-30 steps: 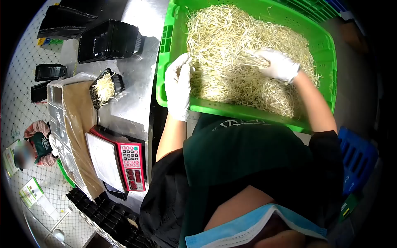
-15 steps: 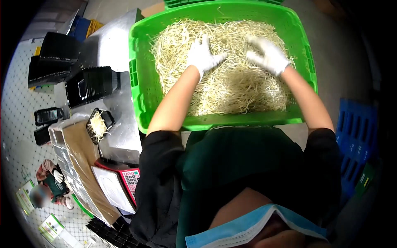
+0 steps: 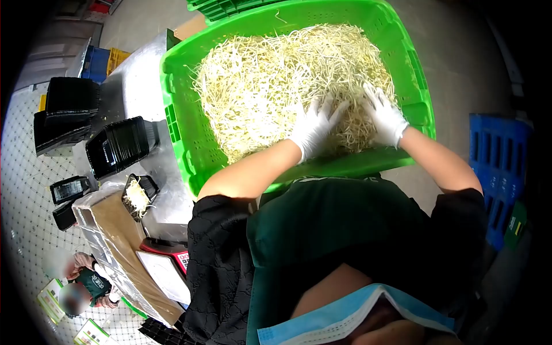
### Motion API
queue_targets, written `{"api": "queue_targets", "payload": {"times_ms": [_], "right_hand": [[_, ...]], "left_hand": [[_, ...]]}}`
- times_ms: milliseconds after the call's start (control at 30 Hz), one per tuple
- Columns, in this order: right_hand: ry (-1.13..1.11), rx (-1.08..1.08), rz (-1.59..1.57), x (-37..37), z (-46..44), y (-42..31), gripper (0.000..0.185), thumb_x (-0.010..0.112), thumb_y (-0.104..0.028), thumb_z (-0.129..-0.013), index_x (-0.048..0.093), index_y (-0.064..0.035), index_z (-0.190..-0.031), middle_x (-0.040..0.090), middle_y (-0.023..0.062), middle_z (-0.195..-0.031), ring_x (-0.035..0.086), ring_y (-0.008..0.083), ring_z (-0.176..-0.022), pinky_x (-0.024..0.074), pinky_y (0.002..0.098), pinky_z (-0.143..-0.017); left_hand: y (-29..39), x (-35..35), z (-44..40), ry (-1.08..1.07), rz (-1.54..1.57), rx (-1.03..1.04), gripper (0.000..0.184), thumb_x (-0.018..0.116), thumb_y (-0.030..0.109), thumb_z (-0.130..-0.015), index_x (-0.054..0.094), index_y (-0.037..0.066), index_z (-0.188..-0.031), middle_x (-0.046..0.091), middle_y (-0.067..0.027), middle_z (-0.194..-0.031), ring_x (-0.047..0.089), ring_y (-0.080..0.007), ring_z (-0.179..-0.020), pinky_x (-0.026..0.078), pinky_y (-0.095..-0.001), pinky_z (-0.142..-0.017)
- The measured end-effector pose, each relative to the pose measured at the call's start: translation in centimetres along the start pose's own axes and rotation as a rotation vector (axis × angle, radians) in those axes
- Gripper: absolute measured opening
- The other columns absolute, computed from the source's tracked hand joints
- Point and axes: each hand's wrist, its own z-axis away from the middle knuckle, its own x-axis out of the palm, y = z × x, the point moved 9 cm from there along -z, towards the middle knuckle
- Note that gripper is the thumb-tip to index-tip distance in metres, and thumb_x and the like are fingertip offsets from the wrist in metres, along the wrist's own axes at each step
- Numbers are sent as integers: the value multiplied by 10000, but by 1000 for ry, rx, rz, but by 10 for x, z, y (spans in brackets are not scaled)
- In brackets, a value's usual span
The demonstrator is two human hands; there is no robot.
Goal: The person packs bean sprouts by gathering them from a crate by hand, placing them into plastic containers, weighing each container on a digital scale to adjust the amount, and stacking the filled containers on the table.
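A large green plastic crate (image 3: 178, 164) in front of me holds a thick bed of pale bean sprouts (image 3: 276, 75). My left hand (image 3: 315, 127), in a white glove, rests on the sprouts near the crate's close side with its fingers spread. To its right, my right hand (image 3: 386, 119), also gloved in white, lies against the sprouts by the right end, fingers stretched out and apart. Between the two hands the sprouts look darker in shadow. Neither hand has a clump lifted.
Left of the crate, a metal table (image 3: 167, 198) bears stacked black trays (image 3: 118, 146), a black tray with some sprouts (image 3: 138, 198) and a red scale (image 3: 167, 247). A cardboard box (image 3: 123, 241) stands nearby. Blue pallets (image 3: 499, 167) are at right. Co-workers (image 3: 95, 282) are at lower left.
Both hands have come from the far middle of the sprouts toward my body, the left also moving rightward. The sprouts' surface has shifted, and my view has turned slightly.
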Motion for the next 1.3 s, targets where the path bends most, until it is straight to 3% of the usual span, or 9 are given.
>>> {"api": "queue_targets", "payload": {"times_ms": [100,233,400,500,733,833,900,1000,1300], "right_hand": [[-62,-59,-506,6,-29,20,917,787,-175,-638,325,-124,-1429,330,221,-1432,352,370,-1311,347,396,-1073],[-95,-210,-588,-58,-33,-3,984,811,-129,-609,301,-189,-1448,335,222,-1437,381,344,-1298,349,368,-1076],[-154,38,-1020,-74,-150,8,825,732,-420,-700,410,-24,-1348,432,255,-1338,505,347,-1180,396,398,-1000],[130,193,-493,-121,-220,-2,677,540,-660,-789,697,-23,-957,663,245,-930,647,318,-917,498,438,-792],[255,203,-613,-134,-235,10,474,473,-479,-900,645,-50,-795,655,142,-824,615,277,-771,484,403,-749],[90,-49,-537,-81,-194,15,398,567,-381,-880,485,-35,-1057,532,157,-1025,504,270,-947,412,395,-858],[-74,22,-692,-50,-125,-1,810,679,-242,-835,209,2,-1447,299,232,-1460,315,292,-1360,264,368,-1138],[-123,-183,-191,-46,-39,-61,1206,840,-395,-574,105,-140,-1496,143,222,-1513,201,421,-1379,261,463,-1105],[141,-235,-440,-57,-55,9,573,668,-175,-792,453,-162,-1323,619,123,-1138,561,257,-1105,448,374,-974]], "left_hand": [[-27,-9,-8,-241,486,-166,807,686,346,-789,263,181,-1457,466,-207,-1325,498,-370,-1169,414,-448,-976],[-68,-52,19,363,387,33,628,668,268,-802,416,95,-1350,574,-184,-1154,589,-374,-971,478,-435,-847],[-92,-11,32,-29,173,-152,730,561,-4,-708,351,109,-1398,546,-180,-1193,583,-336,-1004,449,-446,-880],[-94,-10,29,-61,180,-190,815,631,115,-753,228,176,-1459,464,-166,-1320,561,-349,-1056,399,-473,-949],[-117,-26,36,-15,152,-373,1080,788,332,-648,133,158,-1489,259,-183,-1472,272,-375,-1344,207,-512,-1107],[-136,-22,36,-42,162,-422,1200,800,440,-594,70,116,-1490,161,-203,-1514,198,-402,-1376,154,-536,-1116],[-136,-14,33,-56,340,-345,1237,807,459,-574,53,112,-1492,140,-230,-1514,164,-439,-1379,128,-573,-1109],[-92,0,32,-181,339,-252,1269,830,451,-559,38,117,-1493,126,-238,-1516,172,-422,-1382,166,-639,-1063],[-98,-35,10,120,594,-384,801,725,329,-756,335,80,-1409,577,-228,-1166,555,-355,-1064,478,-402,-883]]}}
